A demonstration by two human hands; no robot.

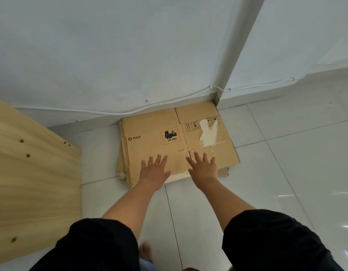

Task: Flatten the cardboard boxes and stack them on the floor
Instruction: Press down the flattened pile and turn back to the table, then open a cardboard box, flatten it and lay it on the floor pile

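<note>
A flattened brown cardboard box (155,126) with a PICO logo, a red UN 3481 label and a torn white patch lies on the white tile floor against the wall. Edges of other flattened cardboard (121,165) stick out beneath it at the left and at the front right. My left hand (154,171) presses flat on the near edge of the top box, fingers spread and straight. Right beside it, my right hand (203,169) presses down the same way, near the box's centre fold.
A light wooden panel (32,173) with drilled holes stands at the left, close to the stack. A white cable (130,111) runs along the wall base behind the boxes. A wall corner post (218,98) meets the box's far right corner. My knees fill the bottom.
</note>
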